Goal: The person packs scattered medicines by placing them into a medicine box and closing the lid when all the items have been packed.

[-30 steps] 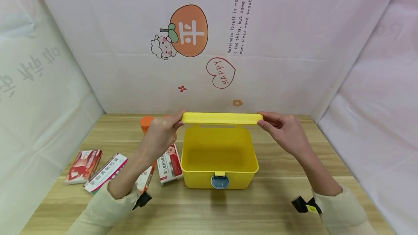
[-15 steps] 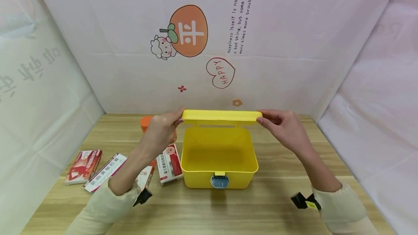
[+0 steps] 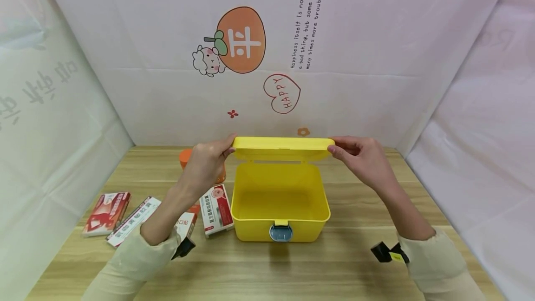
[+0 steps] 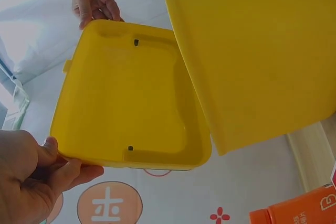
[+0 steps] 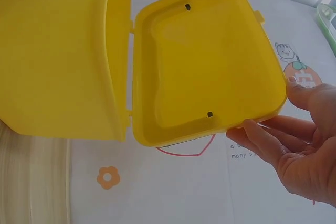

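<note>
A yellow plastic storage box (image 3: 251, 230) stands at the middle of the table, with a grey-blue latch (image 3: 281, 232) on its front. Its hinged lid (image 3: 284, 143) is raised, and I see nothing lying in the box. My left hand (image 3: 204, 166) pinches the lid's left corner between thumb and fingers. At the opposite corner my right hand (image 3: 368, 159) grips the lid the same way. Both wrist views show the lid's hollow underside, with the left hand (image 4: 39, 177) and the right hand (image 5: 296, 135) at its edges.
To the left lie a red-and-white medicine box (image 3: 216, 210), a long white box (image 3: 133, 221), a partly hidden box (image 3: 186, 224) and a red box (image 3: 107, 213). An orange-capped bottle (image 3: 185, 156) stands behind my left hand. A printed white cloth (image 3: 355, 106) hangs at the back.
Both hands have moved slightly up with the lid. Its front edge has risen, and more of its underside shows in the head view. The box has stayed in place.
</note>
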Tool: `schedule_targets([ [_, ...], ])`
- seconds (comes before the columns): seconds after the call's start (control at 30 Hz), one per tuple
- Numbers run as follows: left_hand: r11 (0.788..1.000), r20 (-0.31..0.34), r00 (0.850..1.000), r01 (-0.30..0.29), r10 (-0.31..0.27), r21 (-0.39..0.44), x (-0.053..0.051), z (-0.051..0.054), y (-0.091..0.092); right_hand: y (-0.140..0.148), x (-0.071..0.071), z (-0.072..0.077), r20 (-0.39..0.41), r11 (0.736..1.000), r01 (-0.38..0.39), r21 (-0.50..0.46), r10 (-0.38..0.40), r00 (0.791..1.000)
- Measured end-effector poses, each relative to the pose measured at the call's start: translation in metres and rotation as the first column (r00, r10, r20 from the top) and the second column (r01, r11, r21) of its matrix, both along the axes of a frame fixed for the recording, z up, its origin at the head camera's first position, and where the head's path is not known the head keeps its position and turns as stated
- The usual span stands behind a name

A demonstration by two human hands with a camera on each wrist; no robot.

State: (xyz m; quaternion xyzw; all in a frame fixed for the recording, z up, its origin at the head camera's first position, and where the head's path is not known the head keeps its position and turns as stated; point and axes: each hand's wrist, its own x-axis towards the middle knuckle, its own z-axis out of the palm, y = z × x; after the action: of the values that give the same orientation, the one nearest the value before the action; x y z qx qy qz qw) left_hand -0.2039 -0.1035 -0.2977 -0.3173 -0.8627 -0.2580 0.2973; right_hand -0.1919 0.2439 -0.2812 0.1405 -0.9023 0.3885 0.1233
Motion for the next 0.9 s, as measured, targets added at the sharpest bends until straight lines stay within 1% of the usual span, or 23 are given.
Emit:
schedule_targets([
  [0.13, 1.0, 0.013, 1.0, -0.01, 0.01, -0.002, -0.001, 0.002, 0.001, 0.001, -0.004, -0.001, -0.003, 1.0, 0.0, -0.007, 0.0, 1.0],
  [0.23, 1.0, 0.013, 1.0, -0.013, 0.013, 0.004, -0.003, 0.002, 0.001, 0.001, -0.006, -0.002, 0.0, 0.999, -0.009, -0.034, 0.009, 1.0],
  [0.47, 1.0, 0.005, 1.0, -0.015, 0.015, 0.024, -0.008, 0.002, 0.002, 0.001, -0.011, -0.001, 0.01, 0.998, -0.018, -0.068, 0.018, 1.0],
  [0.67, 0.999, -0.012, 1.0, -0.002, 0.003, 0.042, -0.011, 0.004, 0.003, 0.002, -0.015, 0.001, 0.016, 0.995, -0.031, -0.091, 0.032, 0.999],
  [0.9, 0.997, -0.003, 1.0, -0.001, 0.001, 0.077, -0.019, 0.005, 0.004, 0.002, -0.022, 0.004, 0.028, 0.992, -0.043, -0.116, 0.047, 0.999],
])
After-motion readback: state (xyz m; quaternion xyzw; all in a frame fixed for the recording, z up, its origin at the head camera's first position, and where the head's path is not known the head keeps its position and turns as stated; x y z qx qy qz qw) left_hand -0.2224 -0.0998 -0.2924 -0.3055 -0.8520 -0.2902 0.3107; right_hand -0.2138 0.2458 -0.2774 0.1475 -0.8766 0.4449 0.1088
